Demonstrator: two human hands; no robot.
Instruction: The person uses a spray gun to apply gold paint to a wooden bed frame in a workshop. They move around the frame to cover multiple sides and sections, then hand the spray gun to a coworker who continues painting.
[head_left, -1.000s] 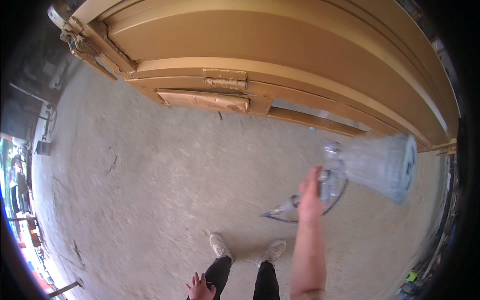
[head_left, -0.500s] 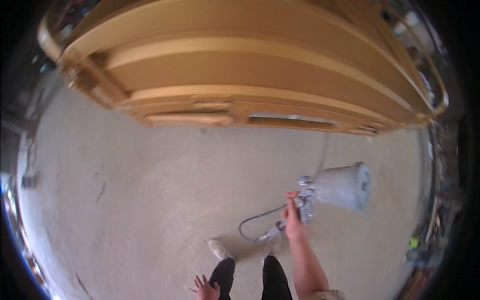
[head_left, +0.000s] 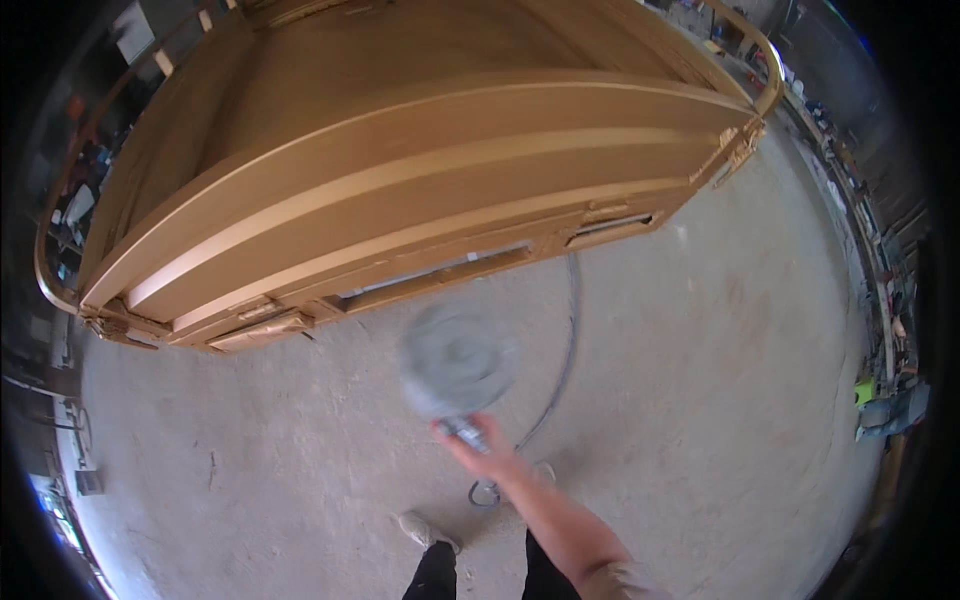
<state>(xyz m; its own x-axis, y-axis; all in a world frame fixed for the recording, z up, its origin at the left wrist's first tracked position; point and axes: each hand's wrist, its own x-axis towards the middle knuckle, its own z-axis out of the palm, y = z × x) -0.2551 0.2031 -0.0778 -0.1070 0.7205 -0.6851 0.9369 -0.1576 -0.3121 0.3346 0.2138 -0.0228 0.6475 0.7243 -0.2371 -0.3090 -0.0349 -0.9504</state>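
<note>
A spray gun (head_left: 465,431) is gripped in my right hand (head_left: 486,455), ahead of my feet, with the fingers wrapped round its handle. Its round whitish cup (head_left: 455,352), smeared by motion, faces up toward me and hides much of the gun. From the handle a grey hose (head_left: 573,335) curves over the floor and passes beneath a large golden-brown painted metal body, like a truck bed (head_left: 420,150). The cup appears just in front of the bed's lower edge; I cannot tell the distance. My left hand is out of view.
Curved rails (head_left: 770,75) rise at the bed's corners. Below it lies a concrete floor (head_left: 300,440). Cluttered items line the right wall, with a blue-grey object (head_left: 893,410) beside a green one (head_left: 865,392). A small grey box (head_left: 89,482) sits at far left.
My right hand has swung the spray gun leftward, and its cup now points up instead of right. The bed appears shifted left and tilted. My left hand has left the view.
</note>
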